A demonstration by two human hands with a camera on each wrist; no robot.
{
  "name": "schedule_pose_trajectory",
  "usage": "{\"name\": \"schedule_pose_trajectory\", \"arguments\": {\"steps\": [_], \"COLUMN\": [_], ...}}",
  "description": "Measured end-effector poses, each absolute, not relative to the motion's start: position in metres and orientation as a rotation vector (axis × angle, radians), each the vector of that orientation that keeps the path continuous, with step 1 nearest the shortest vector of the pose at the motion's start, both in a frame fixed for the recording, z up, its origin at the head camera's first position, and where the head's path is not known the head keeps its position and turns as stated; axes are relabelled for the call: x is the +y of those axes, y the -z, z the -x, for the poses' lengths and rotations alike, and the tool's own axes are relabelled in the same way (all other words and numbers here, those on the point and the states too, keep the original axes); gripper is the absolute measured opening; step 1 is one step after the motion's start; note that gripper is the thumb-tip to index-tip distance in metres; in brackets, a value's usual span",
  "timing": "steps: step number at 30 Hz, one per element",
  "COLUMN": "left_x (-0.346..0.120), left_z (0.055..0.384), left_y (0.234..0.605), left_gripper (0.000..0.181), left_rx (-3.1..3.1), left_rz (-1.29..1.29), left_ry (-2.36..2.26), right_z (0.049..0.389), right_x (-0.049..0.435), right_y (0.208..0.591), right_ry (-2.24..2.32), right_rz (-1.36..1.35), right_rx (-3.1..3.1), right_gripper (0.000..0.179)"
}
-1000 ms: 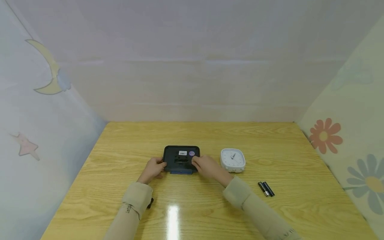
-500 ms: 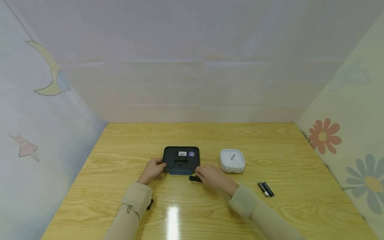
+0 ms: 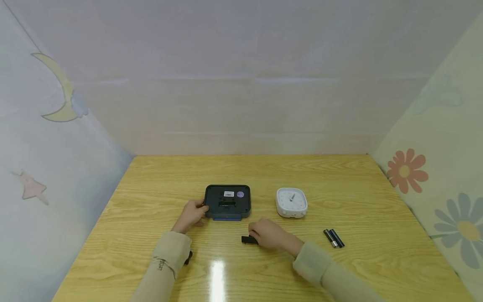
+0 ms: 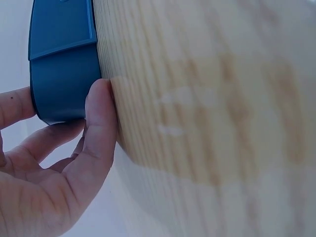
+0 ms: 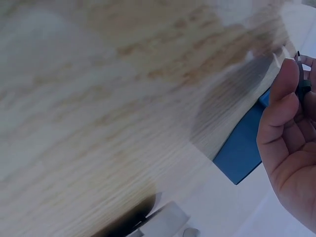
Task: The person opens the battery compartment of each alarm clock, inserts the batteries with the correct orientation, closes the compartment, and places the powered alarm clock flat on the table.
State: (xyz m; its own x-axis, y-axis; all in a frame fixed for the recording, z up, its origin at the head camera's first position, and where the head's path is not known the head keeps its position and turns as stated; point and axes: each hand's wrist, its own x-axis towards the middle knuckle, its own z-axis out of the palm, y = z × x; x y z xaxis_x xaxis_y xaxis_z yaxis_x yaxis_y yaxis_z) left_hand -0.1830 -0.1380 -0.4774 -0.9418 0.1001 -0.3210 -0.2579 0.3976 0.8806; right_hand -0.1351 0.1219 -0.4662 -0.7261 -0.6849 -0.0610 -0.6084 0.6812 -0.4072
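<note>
A dark rectangular device (image 3: pixel 216 200) lies on the table with its back upward, showing a white label, a round sticker and a narrow recess (image 3: pixel 227 204) with something black in it. My left hand (image 3: pixel 191 215) grips its left corner; in the left wrist view the fingers and thumb stand around the casing (image 4: pixel 64 89), which looks blue there. My right hand (image 3: pixel 267 233) pinches a small flat black piece, like a battery cover (image 3: pixel 247 240), just above the table in front of the device. The right wrist view shows only its dark edge (image 5: pixel 303 86) between thumb and fingers.
To the device's right stands a white clock (image 3: pixel 292 202). Two batteries (image 3: pixel 333 238) lie side by side farther right and nearer. A small black object (image 3: pixel 188 257), partly hidden, is beside my left sleeve. Cloth walls surround the wooden table (image 3: pixel 320 167).
My right hand has come away from the device's right side toward me, bringing the black cover with it. My left hand and the device have stayed in place.
</note>
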Motion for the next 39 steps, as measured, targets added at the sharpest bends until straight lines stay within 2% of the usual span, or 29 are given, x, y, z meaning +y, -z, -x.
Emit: {"name": "schedule_pose_trajectory", "arguments": {"steps": [27,39], "left_x": [-0.136,-0.137], "left_z": [0.184,0.186], "left_y": [0.484,0.482], "left_gripper": [0.046,0.047], "left_rx": [2.331,2.336], "left_rz": [0.191,0.202], "left_ry": [-1.539,-1.527], "right_z": [0.122,0.122], "right_x": [0.120,0.126], "right_y": [0.472,0.465], "right_ry": [0.461,0.567], "right_rz": [1.053,0.966], "right_rx": [2.734,2.747], "right_gripper": [0.019,0.012]}}
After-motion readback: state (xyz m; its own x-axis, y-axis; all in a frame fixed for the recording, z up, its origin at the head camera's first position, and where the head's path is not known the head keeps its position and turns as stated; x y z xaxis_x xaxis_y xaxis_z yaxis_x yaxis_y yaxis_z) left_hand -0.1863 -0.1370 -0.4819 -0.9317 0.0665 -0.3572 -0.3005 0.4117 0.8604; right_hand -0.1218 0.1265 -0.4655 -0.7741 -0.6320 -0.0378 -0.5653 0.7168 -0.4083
